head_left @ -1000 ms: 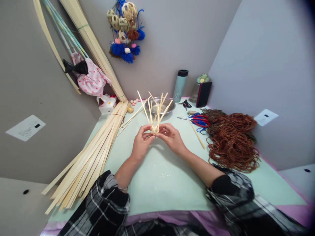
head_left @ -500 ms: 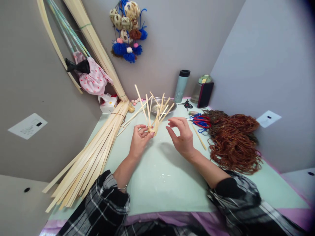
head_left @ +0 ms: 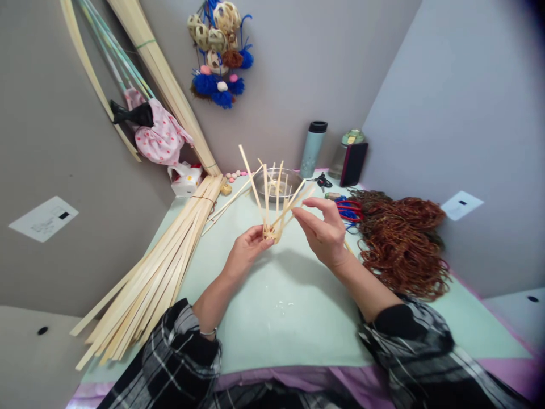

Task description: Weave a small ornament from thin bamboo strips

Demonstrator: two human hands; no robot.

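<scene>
A small woven piece of pale bamboo strips (head_left: 271, 232), with several loose ends fanning upward, is held above the table. My left hand (head_left: 248, 248) is closed around its woven base, thumb on the near side. At the right of the piece, my right hand (head_left: 324, 232) has its thumb and forefinger at one slanting strip (head_left: 286, 211) and appears to pinch it. The contact itself is partly hidden by the fingers. Behind the piece stands a metal bowl (head_left: 256, 196).
Long flat strips (head_left: 149, 284) lie bundled on the left. To the right are brown cord (head_left: 404, 244), red-handled scissors (head_left: 352, 211) and blue string (head_left: 347, 209). A tumbler (head_left: 314, 150), a bottle (head_left: 338, 159), a dark phone (head_left: 354, 165) and keys (head_left: 322, 182) stand or lie at the back.
The woven piece and my left hand have shifted slightly right and toward me. My right hand has moved slightly right, its fingertips now at a strip where they were apart from the piece before.
</scene>
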